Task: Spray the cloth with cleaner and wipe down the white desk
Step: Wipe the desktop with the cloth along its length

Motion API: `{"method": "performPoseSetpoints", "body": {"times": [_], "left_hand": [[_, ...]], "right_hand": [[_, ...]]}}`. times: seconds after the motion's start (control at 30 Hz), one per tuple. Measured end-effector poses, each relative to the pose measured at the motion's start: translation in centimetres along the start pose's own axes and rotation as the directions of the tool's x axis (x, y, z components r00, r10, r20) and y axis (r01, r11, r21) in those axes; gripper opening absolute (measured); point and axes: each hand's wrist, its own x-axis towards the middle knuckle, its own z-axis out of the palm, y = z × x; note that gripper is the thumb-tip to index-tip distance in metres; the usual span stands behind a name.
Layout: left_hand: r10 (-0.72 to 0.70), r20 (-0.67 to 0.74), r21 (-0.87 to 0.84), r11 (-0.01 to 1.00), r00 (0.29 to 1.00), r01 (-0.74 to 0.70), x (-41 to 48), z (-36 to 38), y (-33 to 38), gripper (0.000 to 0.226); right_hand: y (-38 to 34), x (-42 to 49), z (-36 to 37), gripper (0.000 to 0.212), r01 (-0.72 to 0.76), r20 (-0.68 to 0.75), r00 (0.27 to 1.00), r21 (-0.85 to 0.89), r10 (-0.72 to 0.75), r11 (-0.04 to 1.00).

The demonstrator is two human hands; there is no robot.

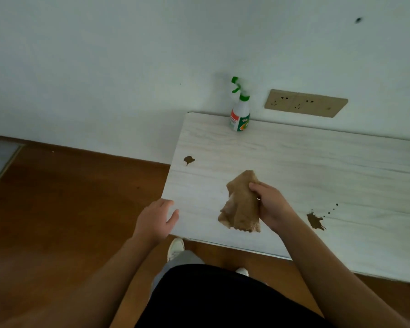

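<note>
A crumpled tan cloth [243,204] hangs above the white desk [305,166], gripped along its right side by my right hand [269,205]. My left hand [158,220] hovers at the desk's near left corner with relaxed fingers and holds nothing. A white spray bottle [240,114] with a green trigger head stands upright at the back of the desk, against the wall, well beyond both hands. Brown stains mark the desk: one near the left edge [189,159] and a splattered one right of my right hand [315,221].
A tan double wall socket [305,103] sits on the wall right of the bottle. Brown wooden floor [69,209] lies left of and below the desk. My shoes [175,248] stand by the desk's front edge.
</note>
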Motion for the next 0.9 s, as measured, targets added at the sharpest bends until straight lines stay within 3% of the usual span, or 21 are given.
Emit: {"method": "performPoseSetpoints", "body": {"times": [0.07,0.2,0.3,0.43,0.6,0.77,0.9], "left_hand": [[0.043,0.034,0.034,0.998,0.999,-0.044,1.6,-0.2,-1.4,0.047],[0.231,0.029,0.073,0.97,0.972,-0.233,5.6,-0.2,-4.5,0.044],[0.397,0.041,0.126,0.908,0.917,-0.399,8.7,0.4,-6.4,0.049],[0.575,0.096,0.152,0.798,0.812,-0.583,10.9,2.2,-8.7,0.053],[0.637,0.054,0.098,0.763,0.769,-0.639,11.3,3.6,-10.4,0.057],[0.617,0.041,0.072,0.783,0.786,-0.618,11.2,3.9,-10.4,0.06],[0.595,0.02,0.088,0.799,0.803,-0.594,11.2,4.2,-9.7,0.058]], "right_hand": [[-0.2,0.5,1.7,0.016,0.034,-0.032,0.999,-0.058,-0.036,0.998],[-0.9,2.3,5.8,0.011,0.16,-0.152,0.961,-0.381,-0.232,0.911],[-1.9,4.1,8.4,0.009,0.23,-0.208,0.896,-0.538,-0.392,0.811],[-3.8,6.6,9.7,0.008,0.254,-0.273,0.821,-0.611,-0.501,0.749],[-4.4,9.9,8.0,0.018,0.15,-0.327,0.793,-0.714,-0.514,0.684],[-3.3,10.2,8.2,0.035,0.109,-0.316,0.751,-0.807,-0.581,0.58],[-0.2,9.7,9.7,0.035,0.16,-0.241,0.791,-0.806,-0.562,0.57]]}}
